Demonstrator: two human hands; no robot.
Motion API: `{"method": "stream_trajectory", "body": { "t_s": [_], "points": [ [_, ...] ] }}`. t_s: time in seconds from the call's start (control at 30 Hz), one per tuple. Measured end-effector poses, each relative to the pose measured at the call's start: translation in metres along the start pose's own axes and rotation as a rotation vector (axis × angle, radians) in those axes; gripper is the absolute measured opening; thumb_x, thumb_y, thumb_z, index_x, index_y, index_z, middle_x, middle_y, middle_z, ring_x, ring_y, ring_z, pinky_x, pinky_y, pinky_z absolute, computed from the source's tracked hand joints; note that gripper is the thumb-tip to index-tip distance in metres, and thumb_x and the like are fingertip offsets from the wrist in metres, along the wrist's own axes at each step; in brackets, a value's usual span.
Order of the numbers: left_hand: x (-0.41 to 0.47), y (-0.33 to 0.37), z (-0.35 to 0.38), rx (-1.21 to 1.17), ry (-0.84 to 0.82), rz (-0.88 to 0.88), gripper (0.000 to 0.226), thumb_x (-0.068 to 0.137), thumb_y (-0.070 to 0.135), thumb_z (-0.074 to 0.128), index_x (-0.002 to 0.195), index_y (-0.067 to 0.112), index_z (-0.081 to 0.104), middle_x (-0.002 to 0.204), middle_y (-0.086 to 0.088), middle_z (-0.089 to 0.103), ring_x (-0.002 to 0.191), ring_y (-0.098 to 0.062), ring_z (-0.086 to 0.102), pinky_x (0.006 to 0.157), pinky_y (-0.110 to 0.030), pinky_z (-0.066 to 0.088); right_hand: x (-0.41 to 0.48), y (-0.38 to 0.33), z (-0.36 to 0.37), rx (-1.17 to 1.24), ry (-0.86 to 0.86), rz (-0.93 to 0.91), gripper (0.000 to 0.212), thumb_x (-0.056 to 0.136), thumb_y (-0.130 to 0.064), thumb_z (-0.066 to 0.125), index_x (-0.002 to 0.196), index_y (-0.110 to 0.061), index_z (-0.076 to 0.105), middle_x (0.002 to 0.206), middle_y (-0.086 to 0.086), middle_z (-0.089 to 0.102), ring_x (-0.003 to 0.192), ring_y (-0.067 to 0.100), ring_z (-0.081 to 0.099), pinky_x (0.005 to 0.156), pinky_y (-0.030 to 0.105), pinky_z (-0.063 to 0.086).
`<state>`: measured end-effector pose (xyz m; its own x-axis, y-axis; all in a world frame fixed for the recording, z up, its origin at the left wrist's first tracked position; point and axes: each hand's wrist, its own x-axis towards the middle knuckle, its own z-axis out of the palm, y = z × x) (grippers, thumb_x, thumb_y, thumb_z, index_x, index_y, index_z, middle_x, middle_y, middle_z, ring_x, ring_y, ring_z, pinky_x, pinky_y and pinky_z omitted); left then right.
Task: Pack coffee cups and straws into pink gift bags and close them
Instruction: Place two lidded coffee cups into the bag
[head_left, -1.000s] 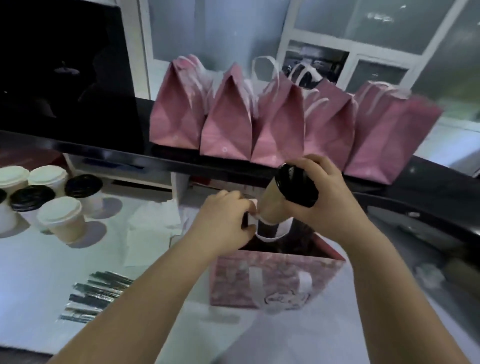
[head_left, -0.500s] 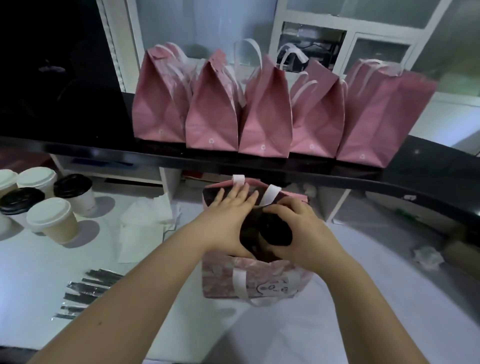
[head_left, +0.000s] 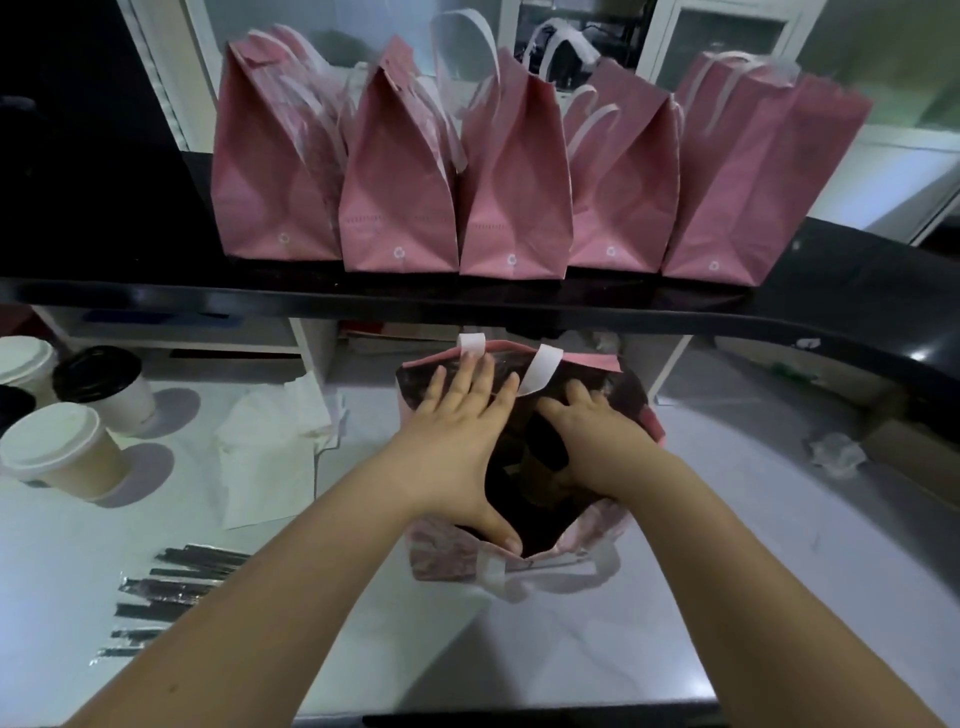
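Observation:
An open pink gift bag (head_left: 452, 558) with white handles stands on the white counter in front of me. My left hand (head_left: 457, 441) lies flat over the left side of its mouth, fingers spread and straight, thumb on the near rim. My right hand (head_left: 592, 441) reaches down into the bag and grips a brown coffee cup (head_left: 540, 462) with a black lid, mostly hidden in the dark interior. More lidded cups (head_left: 62, 457) stand at the left. Black wrapped straws (head_left: 171, 597) lie at the lower left.
Several closed pink bags (head_left: 400, 208) line a black shelf (head_left: 363, 301) just behind and above the open bag. White napkins (head_left: 270, 452) lie between the cups and the bag. A crumpled wrapper (head_left: 836, 452) sits at the right.
My right hand has lowered the cup from above the bag down into it. My left hand let go of the handle and spread flat over the opening. The view tilted down.

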<state>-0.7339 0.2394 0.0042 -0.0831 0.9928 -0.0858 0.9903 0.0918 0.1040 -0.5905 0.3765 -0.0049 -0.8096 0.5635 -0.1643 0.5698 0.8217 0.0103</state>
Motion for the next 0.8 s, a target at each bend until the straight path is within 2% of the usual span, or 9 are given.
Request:
{"method": "stream_trajectory", "body": {
  "t_s": [0.2, 0.27, 0.33, 0.4, 0.47, 0.53, 0.7, 0.77, 0.8],
  "points": [
    [-0.002, -0.005, 0.002, -0.018, 0.054, -0.033, 0.151, 0.046, 0.087, 0.063, 0.149, 0.021, -0.026, 0.151, -0.008, -0.039, 0.13, -0.02, -0.049, 0.113, -0.043, -0.023, -0.003, -0.001, 0.033, 0.009, -0.017, -0.054, 0.08, 0.076, -0.029, 0.074, 0.144, -0.025, 0.031, 0.132, 0.01, 0.032, 0.118, 0.03, 0.041, 0.09, 0.038, 0.05],
    [-0.004, -0.006, 0.003, -0.03, 0.075, -0.048, 0.15, 0.047, 0.088, 0.062, 0.149, 0.021, -0.025, 0.151, -0.007, -0.04, 0.13, -0.019, -0.05, 0.113, -0.043, -0.023, -0.009, 0.0, 0.047, 0.012, -0.021, -0.062, 0.083, 0.076, -0.039, 0.073, 0.145, -0.026, 0.029, 0.136, 0.011, 0.028, 0.121, 0.032, 0.039, 0.095, 0.04, 0.047],
    [-0.006, -0.005, 0.003, -0.052, 0.087, -0.058, 0.152, 0.044, 0.09, 0.06, 0.149, 0.023, -0.026, 0.151, -0.007, -0.041, 0.129, -0.017, -0.051, 0.112, -0.042, -0.023, -0.013, 0.0, 0.061, 0.046, -0.042, -0.086, 0.083, 0.079, -0.058, 0.062, 0.147, -0.027, 0.026, 0.152, 0.009, 0.017, 0.136, 0.034, 0.025, 0.111, 0.046, 0.032],
    [-0.008, -0.002, 0.003, -0.061, 0.095, -0.061, 0.154, 0.04, 0.093, 0.058, 0.148, 0.023, -0.026, 0.151, -0.008, -0.04, 0.13, -0.018, -0.05, 0.113, -0.043, -0.021, -0.016, -0.001, 0.075, 0.065, -0.088, -0.106, 0.084, 0.087, -0.069, 0.043, 0.153, -0.029, 0.012, 0.162, 0.003, -0.009, 0.149, 0.026, -0.005, 0.12, 0.048, 0.006],
    [-0.01, 0.001, 0.004, -0.051, 0.105, -0.057, 0.154, 0.039, 0.094, 0.057, 0.149, 0.023, -0.025, 0.151, -0.009, -0.04, 0.13, -0.019, -0.05, 0.114, -0.045, -0.019, -0.016, -0.001, 0.088, 0.03, -0.102, -0.099, 0.083, 0.09, -0.071, 0.027, 0.153, -0.031, -0.007, 0.159, -0.004, -0.025, 0.145, 0.018, -0.026, 0.118, 0.046, -0.012],
    [-0.01, 0.005, 0.005, -0.041, 0.112, -0.054, 0.154, 0.04, 0.093, 0.058, 0.149, 0.022, -0.024, 0.151, -0.009, -0.041, 0.13, -0.02, -0.05, 0.113, -0.045, -0.02, -0.016, 0.0, 0.096, 0.026, -0.092, -0.082, 0.08, 0.091, -0.072, 0.019, 0.151, -0.032, -0.017, 0.155, -0.006, -0.03, 0.139, 0.015, -0.033, 0.114, 0.044, -0.019],
    [-0.01, 0.01, 0.006, -0.066, 0.143, -0.047, 0.143, 0.051, 0.087, 0.062, 0.15, 0.026, -0.02, 0.152, -0.006, -0.039, 0.132, -0.017, -0.048, 0.113, -0.042, -0.021, -0.016, 0.003, 0.089, 0.095, -0.153, -0.078, 0.077, 0.093, -0.069, 0.018, 0.15, -0.033, -0.02, 0.155, -0.008, -0.031, 0.141, 0.015, -0.031, 0.117, 0.044, -0.015],
    [-0.01, 0.008, 0.004, -0.106, 0.185, -0.046, 0.125, 0.064, 0.078, 0.062, 0.153, 0.028, -0.01, 0.157, -0.003, -0.031, 0.137, -0.014, -0.041, 0.117, -0.041, -0.015, -0.016, 0.001, 0.069, 0.197, -0.196, -0.107, 0.075, 0.095, -0.065, 0.025, 0.152, -0.035, -0.013, 0.16, -0.009, -0.019, 0.146, 0.016, -0.021, 0.12, 0.044, -0.006],
    [-0.01, 0.007, 0.001, -0.129, 0.211, -0.05, 0.112, 0.073, 0.071, 0.063, 0.154, 0.03, -0.002, 0.16, -0.001, -0.024, 0.141, -0.013, -0.033, 0.12, -0.042, -0.01, -0.015, 0.0, 0.056, 0.27, -0.18, -0.118, 0.074, 0.096, -0.061, 0.033, 0.154, -0.034, -0.003, 0.163, -0.008, -0.005, 0.149, 0.018, -0.006, 0.121, 0.044, 0.004]
  ]
}}
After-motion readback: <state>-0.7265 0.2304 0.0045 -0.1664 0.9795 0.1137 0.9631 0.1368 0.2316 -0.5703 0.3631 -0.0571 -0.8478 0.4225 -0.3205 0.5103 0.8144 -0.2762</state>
